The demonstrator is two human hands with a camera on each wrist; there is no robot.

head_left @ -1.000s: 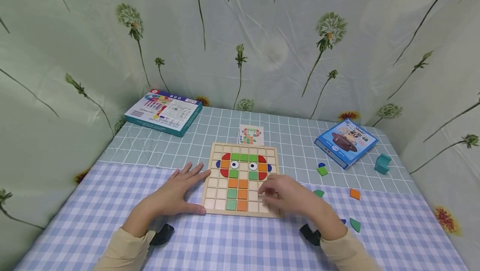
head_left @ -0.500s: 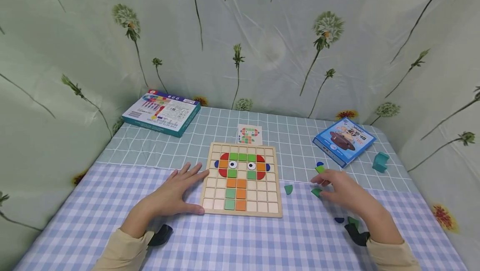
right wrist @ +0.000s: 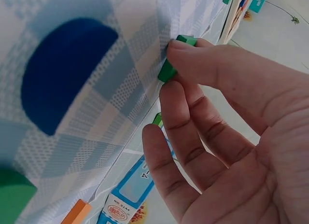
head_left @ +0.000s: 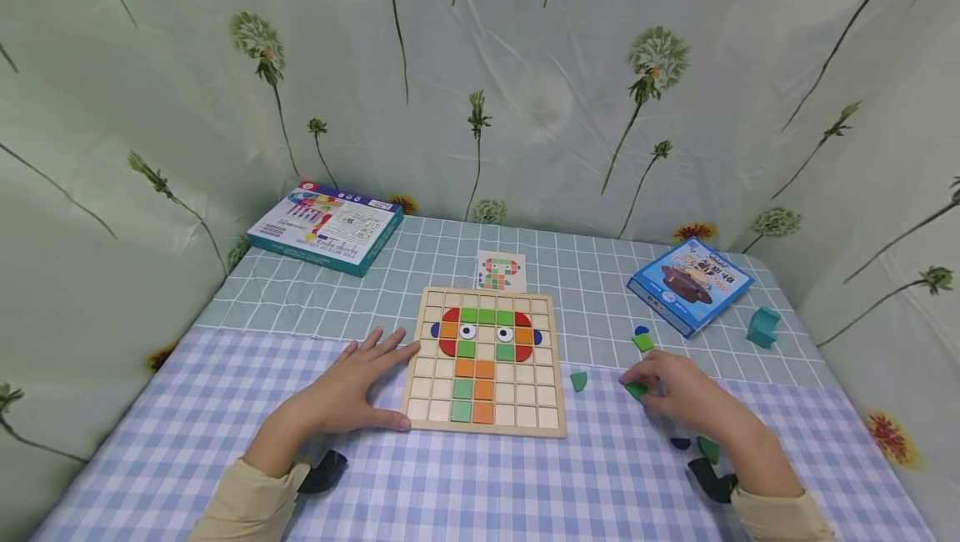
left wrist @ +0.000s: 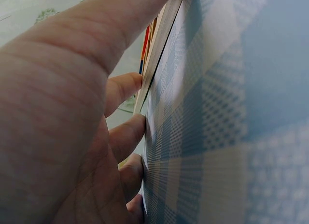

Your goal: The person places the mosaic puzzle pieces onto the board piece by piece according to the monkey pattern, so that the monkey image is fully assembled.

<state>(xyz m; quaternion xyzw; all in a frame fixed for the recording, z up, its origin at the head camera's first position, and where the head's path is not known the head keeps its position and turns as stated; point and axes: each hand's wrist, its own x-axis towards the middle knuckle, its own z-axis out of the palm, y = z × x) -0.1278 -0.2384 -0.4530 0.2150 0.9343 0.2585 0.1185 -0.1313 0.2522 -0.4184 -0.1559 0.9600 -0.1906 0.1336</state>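
The square wooden grid board point(head_left: 525, 392) bears red, green, orange and blue tiles laid out as a face with two round eyes, above a column of orange and green squares. My left hand point(head_left: 352, 383) lies flat with spread fingers, fingertips and thumb at the board's left edge. Off to the board's right, my right hand point(head_left: 675, 388) pinches a green quarter-circle tile point(right wrist: 168, 69) between thumb and fingers, close over the checked cloth. Another green quarter-circle tile point(head_left: 578, 381) lies between that hand and the board.
A pattern card point(head_left: 501, 270) lies behind the board. Near my right hand are a green square point(head_left: 642, 343), a small blue half-circle point(head_left: 641, 330), a dark blue half-circle point(right wrist: 65, 74) and an orange tile point(right wrist: 76, 213). Two boxes point(head_left: 326, 229) point(head_left: 690, 285) and a teal piece point(head_left: 763, 327) stand farther back.
My right hand has moved right, from over the board to the loose tiles, and taken hold of a green quarter-circle tile. My left hand has stayed at the board's edge.
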